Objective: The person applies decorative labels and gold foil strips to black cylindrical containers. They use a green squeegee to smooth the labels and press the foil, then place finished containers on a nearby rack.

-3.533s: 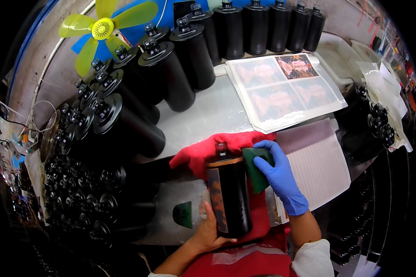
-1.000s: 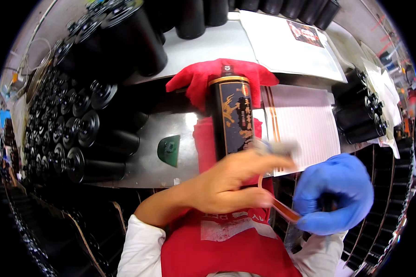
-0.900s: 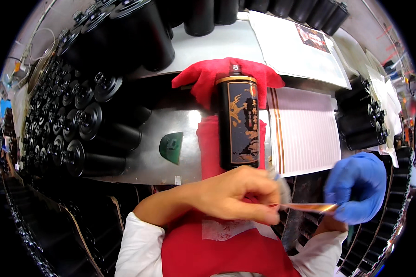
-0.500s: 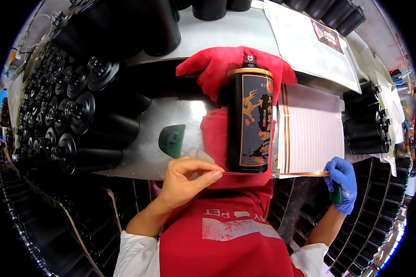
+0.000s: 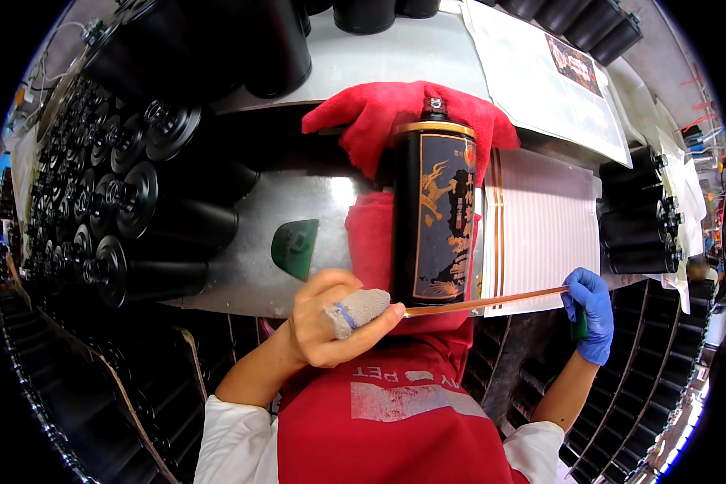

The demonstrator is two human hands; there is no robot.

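Note:
A narrow gold strip [image 5: 492, 302] is stretched between my hands, just below the base of a black bottle [image 5: 436, 214]. My left hand [image 5: 331, 323] pinches its left end; one finger wears a greyish cloth cover [image 5: 356, 311] with a blue band. In a blue glove, my right hand [image 5: 590, 315] grips the right end, and a green scraper [image 5: 578, 324] is tucked in its palm. The bottle lies with its neck away from me, on a red cloth [image 5: 369, 242]. Gold artwork marks its dark label, and a gold ring circles the shoulder.
A second green scraper [image 5: 296, 248] rests on the metal table [image 5: 254, 278], left of the cloth. A backing sheet [image 5: 548, 234] with gold strips lies right of the bottle. Black bottles [image 5: 169, 266] crowd the left; others [image 5: 641, 242] lie at right. A printed sheet [image 5: 532, 81] is behind.
My left hand has turned and shifted right, bringing its covered finger into view. The strip has lifted off the sheet's near edge and now slants up toward my right hand, which rose slightly.

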